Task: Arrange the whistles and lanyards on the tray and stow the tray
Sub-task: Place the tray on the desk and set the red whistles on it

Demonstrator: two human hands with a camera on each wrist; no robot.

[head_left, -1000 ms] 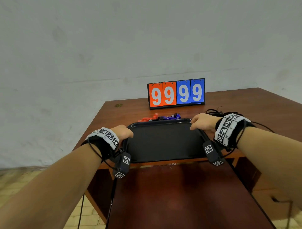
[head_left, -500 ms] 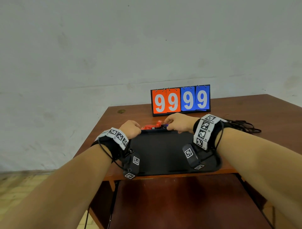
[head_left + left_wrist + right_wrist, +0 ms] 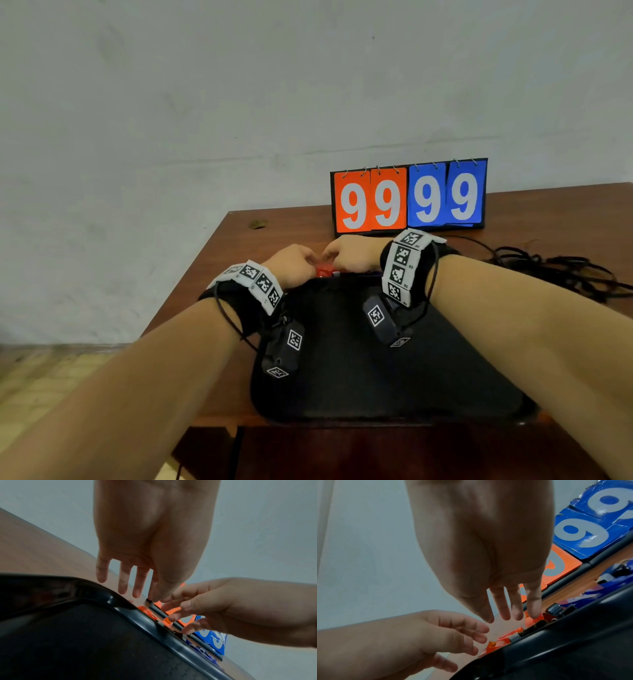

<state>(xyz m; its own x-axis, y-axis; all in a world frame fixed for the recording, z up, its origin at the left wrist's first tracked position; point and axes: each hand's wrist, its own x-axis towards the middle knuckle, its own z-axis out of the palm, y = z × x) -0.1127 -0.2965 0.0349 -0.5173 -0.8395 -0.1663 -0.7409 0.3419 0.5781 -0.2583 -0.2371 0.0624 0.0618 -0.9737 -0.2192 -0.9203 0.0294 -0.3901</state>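
Left hand (image 3: 294, 263) and right hand (image 3: 352, 254) hang side by side past the far rim of the black tray (image 3: 376, 377), fingers loosely spread and holding nothing (contact with anything is not discernible). The orange whistle and lanyard (image 3: 506, 639) lie on the table against that rim, the blue set (image 3: 611, 582) beside them. Recommended: pinch one whistle's body, gather its lanyard, lift it clear over the rim.
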